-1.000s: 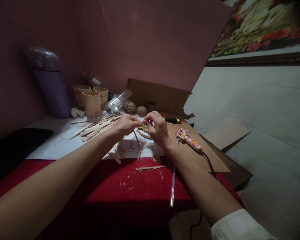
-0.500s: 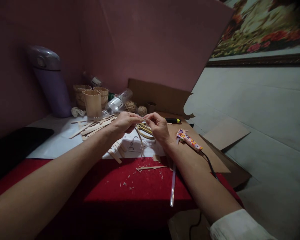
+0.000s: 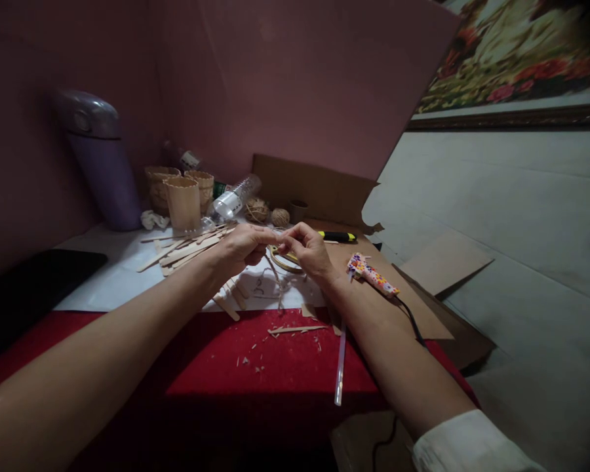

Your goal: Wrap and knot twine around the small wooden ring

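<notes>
My left hand point(image 3: 247, 246) and my right hand point(image 3: 307, 249) meet over the middle of the table, fingertips pinched together and touching. Whatever they hold is too small and too covered by the fingers to make out. A thin brown strand of twine point(image 3: 278, 288) runs down below the fingers; whether it reaches them is unclear. Yellow-handled scissors point(image 3: 289, 265) lie beneath, partly hidden by my right hand. Left of my left hand is a pile of wooden craft sticks point(image 3: 184, 252), and shorter stick pieces point(image 3: 226, 305) lie below it.
A flowered glue gun point(image 3: 371, 274) with a clear glue stick point(image 3: 341, 367) rests on cardboard point(image 3: 423, 311) at right. Behind stand wooden cups point(image 3: 183, 206), a plastic bottle point(image 3: 233, 200), twine balls point(image 3: 280, 217) and a purple flask point(image 3: 103, 170). Wood scraps point(image 3: 297, 329) litter the red cloth point(image 3: 206, 373).
My fingertips have drawn closer together, and my right fingers are curled more tightly over the left ones. The pale thin thing glimpsed between them before is now covered.
</notes>
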Demonstrator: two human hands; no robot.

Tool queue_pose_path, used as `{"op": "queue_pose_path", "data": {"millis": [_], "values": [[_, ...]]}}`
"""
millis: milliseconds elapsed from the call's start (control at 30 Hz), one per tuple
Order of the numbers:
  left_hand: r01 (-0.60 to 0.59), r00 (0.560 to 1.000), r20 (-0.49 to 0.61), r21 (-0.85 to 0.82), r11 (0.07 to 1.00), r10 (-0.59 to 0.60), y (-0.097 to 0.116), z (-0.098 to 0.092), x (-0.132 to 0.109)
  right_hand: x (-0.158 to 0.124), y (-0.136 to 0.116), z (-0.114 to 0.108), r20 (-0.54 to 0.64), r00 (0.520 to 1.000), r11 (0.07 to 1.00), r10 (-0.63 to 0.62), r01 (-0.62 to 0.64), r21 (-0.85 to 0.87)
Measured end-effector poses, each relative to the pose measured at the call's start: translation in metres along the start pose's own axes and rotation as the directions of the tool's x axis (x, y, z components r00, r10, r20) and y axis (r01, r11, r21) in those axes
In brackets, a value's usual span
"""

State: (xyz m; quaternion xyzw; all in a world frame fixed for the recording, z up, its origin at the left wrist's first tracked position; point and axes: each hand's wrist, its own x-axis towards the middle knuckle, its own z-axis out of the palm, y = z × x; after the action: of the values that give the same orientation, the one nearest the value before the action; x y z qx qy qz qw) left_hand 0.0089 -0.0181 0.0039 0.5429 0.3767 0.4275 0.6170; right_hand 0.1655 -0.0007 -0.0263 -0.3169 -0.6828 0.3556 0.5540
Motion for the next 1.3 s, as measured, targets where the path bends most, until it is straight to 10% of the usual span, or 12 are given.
{"op": "queue_pose_path", "data": {"millis": [1300], "values": [[-0.207,0.949,-0.176,0.279,0.938,0.262,-0.0043,0.0069,0.0067,-0.0002,-0.0014,-0.0008,0.074,0.986,0.981,0.147,-0.155,0.117]]}}
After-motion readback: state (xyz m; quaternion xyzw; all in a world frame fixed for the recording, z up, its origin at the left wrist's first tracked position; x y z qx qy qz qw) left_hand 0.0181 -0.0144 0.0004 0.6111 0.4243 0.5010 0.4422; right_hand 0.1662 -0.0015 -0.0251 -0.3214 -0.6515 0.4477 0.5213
